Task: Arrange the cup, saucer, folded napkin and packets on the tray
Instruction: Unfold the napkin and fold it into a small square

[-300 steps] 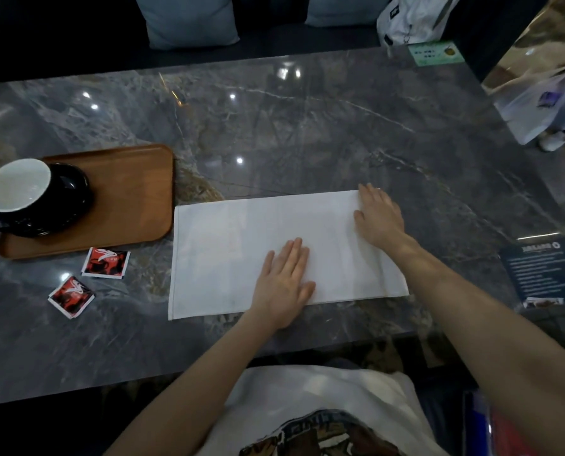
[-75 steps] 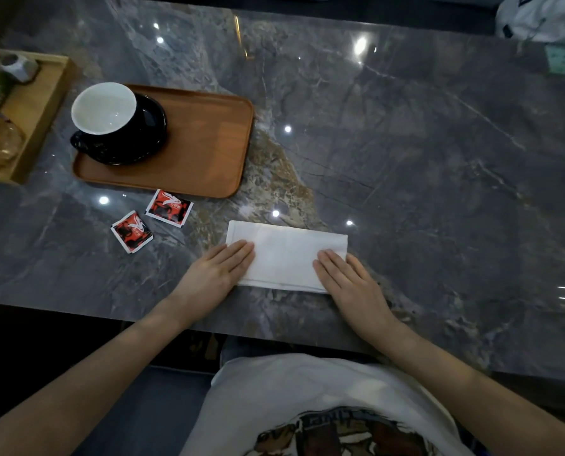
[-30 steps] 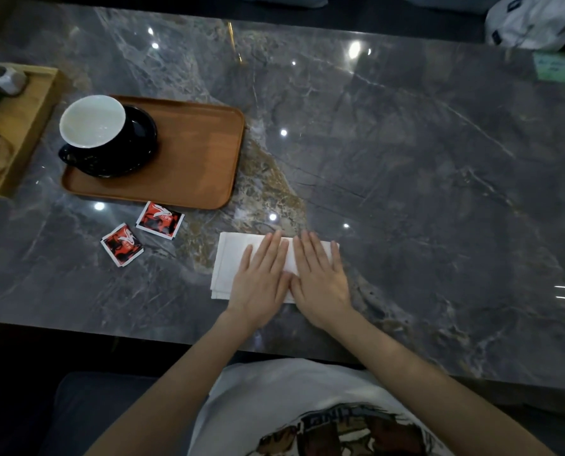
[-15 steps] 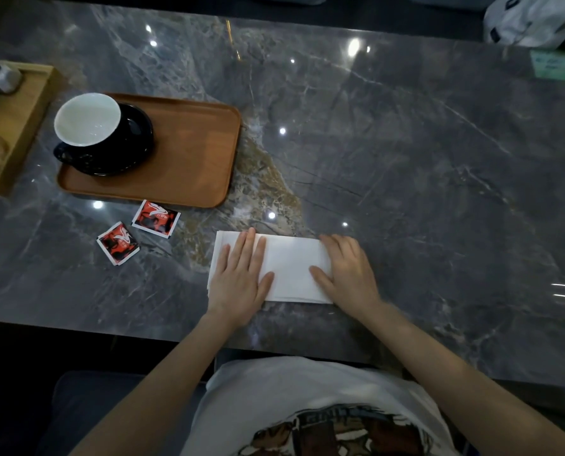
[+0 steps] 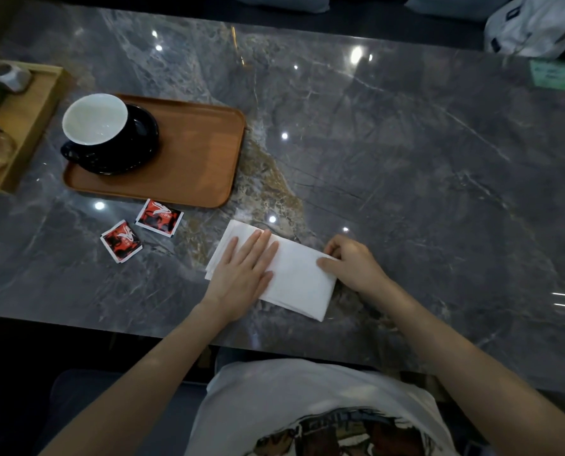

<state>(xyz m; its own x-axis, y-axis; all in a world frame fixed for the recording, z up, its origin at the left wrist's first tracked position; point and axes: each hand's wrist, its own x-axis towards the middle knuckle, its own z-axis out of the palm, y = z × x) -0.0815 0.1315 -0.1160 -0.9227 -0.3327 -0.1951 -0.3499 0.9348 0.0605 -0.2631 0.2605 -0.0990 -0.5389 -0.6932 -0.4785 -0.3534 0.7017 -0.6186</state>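
Observation:
A folded white napkin lies on the marble table near its front edge, turned slightly askew. My left hand rests flat on the napkin's left half, fingers spread. My right hand pinches the napkin's right edge between thumb and fingers. A brown tray sits to the upper left. On the tray's left end stands a black cup with a white inside on a black saucer. Two red packets lie on the table just in front of the tray.
A light wooden tray with a glass dish and small items stands at the far left. A white bag and a green card sit at the back right. The table's front edge runs just below my wrists.
The napkin has turned clockwise from lying square. My right hand went from resting flat beside its right end to pinching that edge. My left hand stays flat on the left half.

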